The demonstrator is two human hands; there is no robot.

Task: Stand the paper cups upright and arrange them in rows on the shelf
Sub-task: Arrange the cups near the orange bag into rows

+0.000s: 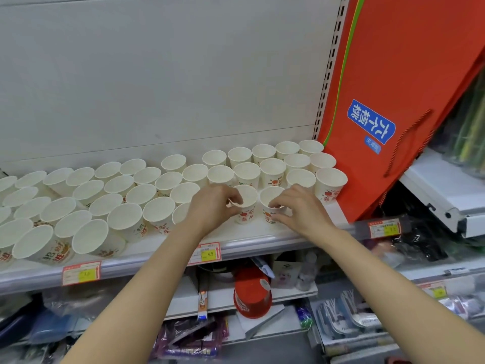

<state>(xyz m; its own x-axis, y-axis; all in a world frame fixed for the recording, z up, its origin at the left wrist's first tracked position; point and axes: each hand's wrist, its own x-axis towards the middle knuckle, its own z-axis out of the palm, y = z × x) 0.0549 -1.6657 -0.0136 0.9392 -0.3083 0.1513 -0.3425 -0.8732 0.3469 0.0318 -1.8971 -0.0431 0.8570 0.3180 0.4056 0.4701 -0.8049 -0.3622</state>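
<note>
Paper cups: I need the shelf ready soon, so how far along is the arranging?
Done: upright rows at the right end. In hand: left hand and right hand each pinch a front-row cup. Left: tilted cups at the left end.

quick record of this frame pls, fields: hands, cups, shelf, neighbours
left hand: left hand pinches the rim of a white printed paper cup in the front row
right hand: right hand grips the adjacent white paper cup, thumb low on its wall
cups: many white paper cups stand upright; rows are neat at right, looser at left
shelf: pale store shelf with yellow price tags on its edge
neighbours: red paper gift bag leans at right
</note>
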